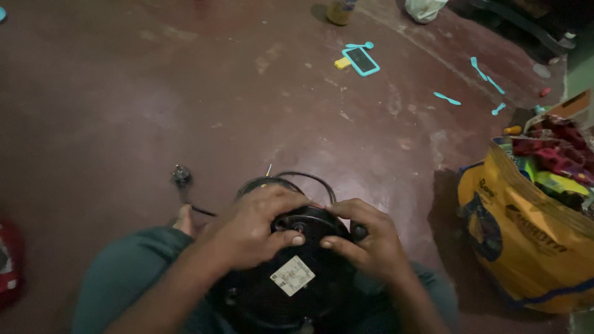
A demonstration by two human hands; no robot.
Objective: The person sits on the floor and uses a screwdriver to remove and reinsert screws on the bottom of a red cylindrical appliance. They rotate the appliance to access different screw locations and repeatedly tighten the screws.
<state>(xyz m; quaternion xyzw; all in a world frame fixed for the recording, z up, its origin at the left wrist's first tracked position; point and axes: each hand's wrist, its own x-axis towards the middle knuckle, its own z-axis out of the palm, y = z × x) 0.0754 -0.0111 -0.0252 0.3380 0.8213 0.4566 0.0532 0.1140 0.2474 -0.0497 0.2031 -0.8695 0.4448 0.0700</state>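
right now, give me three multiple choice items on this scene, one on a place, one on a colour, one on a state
1. Where is the yellow bag?
A. right of the hands
B. left of the hands
C. on the person's lap

2. What colour are the small spoons scattered on the floor?
A. red
B. turquoise
C. white

3. How do the hands meet the black round appliance?
A. both lifted off it
B. only one touching
C. left hand and right hand both pressed on it

Answers:
1 A, it sits at the right edge.
2 B, all look turquoise.
3 C, fingers of both rest on its top.
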